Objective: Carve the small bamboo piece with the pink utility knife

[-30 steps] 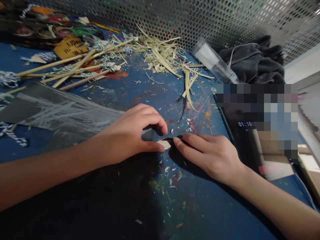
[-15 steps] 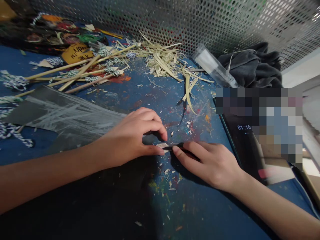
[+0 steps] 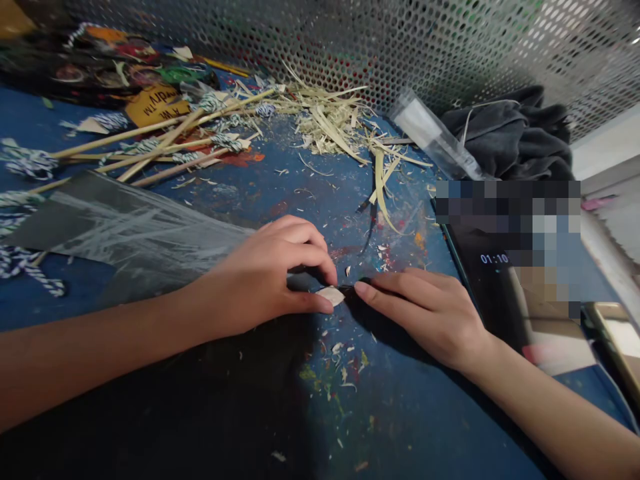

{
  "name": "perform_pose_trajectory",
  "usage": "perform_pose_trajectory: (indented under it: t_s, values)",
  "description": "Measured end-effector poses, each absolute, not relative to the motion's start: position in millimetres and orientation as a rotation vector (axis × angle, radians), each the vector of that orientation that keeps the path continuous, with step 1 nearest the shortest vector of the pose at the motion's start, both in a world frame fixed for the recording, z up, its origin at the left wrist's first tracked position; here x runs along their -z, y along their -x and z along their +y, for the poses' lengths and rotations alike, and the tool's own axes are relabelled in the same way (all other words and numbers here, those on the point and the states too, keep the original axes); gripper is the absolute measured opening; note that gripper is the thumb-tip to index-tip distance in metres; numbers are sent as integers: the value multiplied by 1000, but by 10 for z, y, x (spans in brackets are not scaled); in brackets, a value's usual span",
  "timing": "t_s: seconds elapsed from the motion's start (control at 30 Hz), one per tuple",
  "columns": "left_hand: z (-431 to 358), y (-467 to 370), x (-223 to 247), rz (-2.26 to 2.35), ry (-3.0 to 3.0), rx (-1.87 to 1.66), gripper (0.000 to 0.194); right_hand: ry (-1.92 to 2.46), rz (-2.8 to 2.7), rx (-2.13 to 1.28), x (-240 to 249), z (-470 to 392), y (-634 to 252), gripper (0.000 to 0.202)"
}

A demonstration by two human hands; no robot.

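Observation:
A small pale leaf-shaped piece [image 3: 332,295], wood by its look, lies at the fingertips of my left hand [image 3: 280,270]. The thumb and curled forefinger hold it against the table. To the right, my right hand [image 3: 425,310] is closed in a pinch, its thumb pointing toward the piece. A thin dark strip [image 3: 345,289] shows between the right thumb tip and the pale piece; the fingers cover most of it, and whether it is a blade I cannot tell. Small pale shavings [image 3: 345,373] lie scattered just below the hands.
Wooden sticks [image 3: 150,157] with knotted cord lie at the left, beside a scratched dark sheet [image 3: 125,220]. Behind are a heap of pale shavings [image 3: 330,127], a clear plastic packet [image 3: 430,130] and dark cloth [image 3: 515,133]. A phone [image 3: 487,293] lies at the right, near a perforated metal panel [image 3: 350,47].
My right hand has drawn slightly right and up, away from the pale piece, which shows more fully. The left hand stays almost in place.

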State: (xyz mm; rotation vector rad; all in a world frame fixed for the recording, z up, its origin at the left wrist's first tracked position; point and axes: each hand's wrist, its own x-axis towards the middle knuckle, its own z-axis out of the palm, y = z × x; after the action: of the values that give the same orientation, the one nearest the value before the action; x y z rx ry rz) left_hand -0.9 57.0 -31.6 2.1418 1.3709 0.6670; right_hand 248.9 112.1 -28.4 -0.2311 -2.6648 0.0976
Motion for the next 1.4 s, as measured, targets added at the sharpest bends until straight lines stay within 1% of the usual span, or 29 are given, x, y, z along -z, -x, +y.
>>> perform_pose_trajectory:
  t_s: [0.2, 0.33, 0.43, 0.53, 0.63, 0.8, 0.97, 1.23, 1.4]
  values:
    - [582, 11, 331, 1370, -2129, -673, 23, 166, -2777, -223, 258, 1283, -2460, 27]
    - [567, 6, 335, 1392, -2135, -654, 26, 193, -2686, -331, 301, 1326, -2470, 20]
    - [556, -2, 323, 1397, -2151, -661, 24, 223, -2581, -377, 330, 1308, -2469, 16]
    - [559, -13, 306, 1408, -2142, -656, 23, 183, -2491, -379, 324, 1293, -2441, 10]
    - [567, -21, 302, 1411, -2134, -659, 26, 167, -2467, -362, 323, 1290, -2409, 7]
    - [571, -26, 317, 1426, -2133, -675, 30, 198, -2514, -299, 335, 1286, -2397, 10]
    - [558, -20, 334, 1439, -2121, -682, 33, 220, -2448, -389, 303, 1292, -2408, 9]
    - [558, -18, 343, 1416, -2140, -699, 32, 224, -2503, -259, 351, 1267, -2404, 10]
    - [562, -18, 343, 1404, -2134, -727, 30, 263, -2604, -313, 334, 1286, -2407, 12]
